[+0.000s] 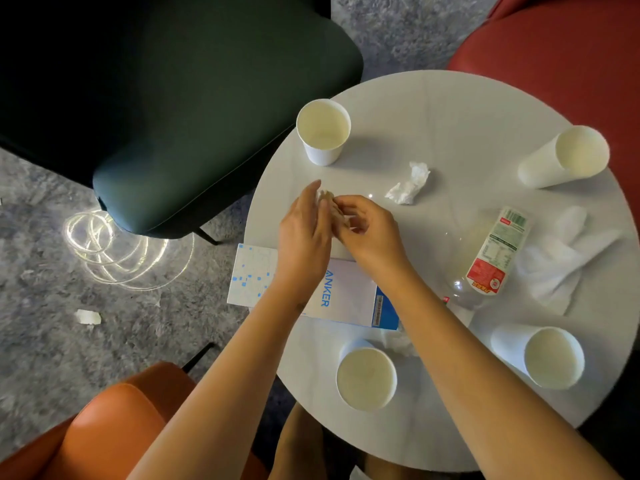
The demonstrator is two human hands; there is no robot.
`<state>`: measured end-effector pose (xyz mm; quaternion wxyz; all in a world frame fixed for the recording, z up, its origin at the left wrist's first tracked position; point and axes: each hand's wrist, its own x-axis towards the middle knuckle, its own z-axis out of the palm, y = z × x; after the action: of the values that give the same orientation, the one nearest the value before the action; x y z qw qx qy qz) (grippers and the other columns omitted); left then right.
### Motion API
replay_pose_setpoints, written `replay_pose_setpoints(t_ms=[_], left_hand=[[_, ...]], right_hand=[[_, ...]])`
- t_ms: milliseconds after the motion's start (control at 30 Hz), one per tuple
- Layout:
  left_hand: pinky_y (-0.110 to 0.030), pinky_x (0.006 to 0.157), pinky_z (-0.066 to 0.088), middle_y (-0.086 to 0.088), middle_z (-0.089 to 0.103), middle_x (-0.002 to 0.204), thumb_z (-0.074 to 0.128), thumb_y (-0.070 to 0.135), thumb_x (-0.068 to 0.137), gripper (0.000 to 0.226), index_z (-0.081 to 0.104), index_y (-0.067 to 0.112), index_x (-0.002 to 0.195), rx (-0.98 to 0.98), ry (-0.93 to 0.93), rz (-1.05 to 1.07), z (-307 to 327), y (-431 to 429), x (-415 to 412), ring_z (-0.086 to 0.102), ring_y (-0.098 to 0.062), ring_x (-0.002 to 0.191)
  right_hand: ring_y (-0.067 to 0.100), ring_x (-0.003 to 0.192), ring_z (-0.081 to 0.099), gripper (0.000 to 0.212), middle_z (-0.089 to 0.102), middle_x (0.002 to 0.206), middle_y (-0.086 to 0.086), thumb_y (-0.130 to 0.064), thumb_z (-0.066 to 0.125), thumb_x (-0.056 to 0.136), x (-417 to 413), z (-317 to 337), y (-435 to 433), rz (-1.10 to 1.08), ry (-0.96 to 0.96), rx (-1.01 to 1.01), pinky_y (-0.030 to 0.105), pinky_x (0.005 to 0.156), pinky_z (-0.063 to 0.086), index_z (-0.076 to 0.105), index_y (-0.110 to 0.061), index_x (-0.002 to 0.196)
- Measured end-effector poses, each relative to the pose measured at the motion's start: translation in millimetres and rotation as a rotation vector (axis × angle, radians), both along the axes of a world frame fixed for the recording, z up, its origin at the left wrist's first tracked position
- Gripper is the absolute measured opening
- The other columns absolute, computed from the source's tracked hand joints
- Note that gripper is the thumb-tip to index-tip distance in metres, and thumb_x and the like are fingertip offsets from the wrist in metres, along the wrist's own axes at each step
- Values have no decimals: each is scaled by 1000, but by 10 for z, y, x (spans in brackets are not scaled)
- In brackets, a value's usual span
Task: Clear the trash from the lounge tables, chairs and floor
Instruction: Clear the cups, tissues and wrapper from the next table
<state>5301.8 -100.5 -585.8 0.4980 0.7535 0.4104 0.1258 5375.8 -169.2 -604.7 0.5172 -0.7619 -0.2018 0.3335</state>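
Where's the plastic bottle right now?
Head view: the plastic bottle lies on its side on the round table, right of the right hand, beside a white glove.

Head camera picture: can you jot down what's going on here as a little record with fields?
Place: round white table, with a dark green chair, red chair and orange chair around it
Hands: right hand pinches a beige scrap; left hand, fingers straight, lies against it
On table: four paper cups, crumpled tissue, plastic bottle on its side, white napkin, Anker box
On floor: paper scrap, clear coiled cord
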Motion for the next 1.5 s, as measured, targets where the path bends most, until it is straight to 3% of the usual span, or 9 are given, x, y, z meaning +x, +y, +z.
replay_pose_setpoints(t_ms=[167,300,400,533,733,867,1000,1367,1500], left_hand=[[1,85,33,-3,56,126,33,26,102,41,41,10,139,-124,-28,-47,37,-118,136,49,0,107],[-5,88,36,-4,57,126,34,24,102,42,37,10,142,-153,-56,-117,24,-215,232,49,0,108],[-9,93,37,-7,54,132,33,23,102,44,32,10,144,-156,-52,-169,15,-260,297,50,-8,117],[3,84,31,8,51,122,32,27,102,47,25,15,147,-232,-56,-169,27,-263,377,45,7,106],[8,79,27,7,52,119,33,26,102,42,38,10,141,-174,-48,-239,39,-245,415,39,18,99],[-3,82,34,-3,57,128,41,23,99,37,50,12,133,-9,10,-178,36,-109,388,48,4,104],[-27,84,45,-4,57,119,53,17,92,33,54,13,124,140,22,-52,22,56,354,55,-13,102],[-38,112,26,-14,27,146,75,25,74,88,24,9,144,341,18,72,-99,424,514,26,-27,136],[-25,110,23,-10,22,150,79,27,72,102,13,10,148,260,1,37,-229,548,666,25,-23,138]], right_hand=[[18,87,62,28,64,86,-10,-9,72,73,50,-46,-49,-147,111,33,40,85,52,60,-28,91],[3,71,58,21,59,75,-16,-7,68,76,164,-31,-116,-236,4,1,11,66,48,60,-22,89],[-4,65,57,20,59,72,-18,-3,67,78,273,20,-168,-248,-41,-20,15,66,48,61,-21,86],[-4,73,56,31,54,79,-25,-6,67,79,292,89,-214,-117,-120,-92,11,73,46,62,-13,109],[5,63,53,17,58,73,-9,-16,72,78,427,92,-268,-168,-331,-143,9,59,41,66,-6,90],[27,98,55,18,66,102,7,-19,76,73,620,21,-290,-105,-623,-288,27,79,40,70,-7,85],[28,133,34,19,43,142,8,-22,73,77,762,-151,-310,42,-584,-494,37,102,32,70,-9,91],[29,88,58,18,67,92,13,-11,67,83,543,-291,-375,29,-662,-425,29,71,40,66,-3,99],[29,82,60,19,67,87,14,-7,65,83,505,-246,-434,32,-659,-415,30,66,43,63,-4,101]])
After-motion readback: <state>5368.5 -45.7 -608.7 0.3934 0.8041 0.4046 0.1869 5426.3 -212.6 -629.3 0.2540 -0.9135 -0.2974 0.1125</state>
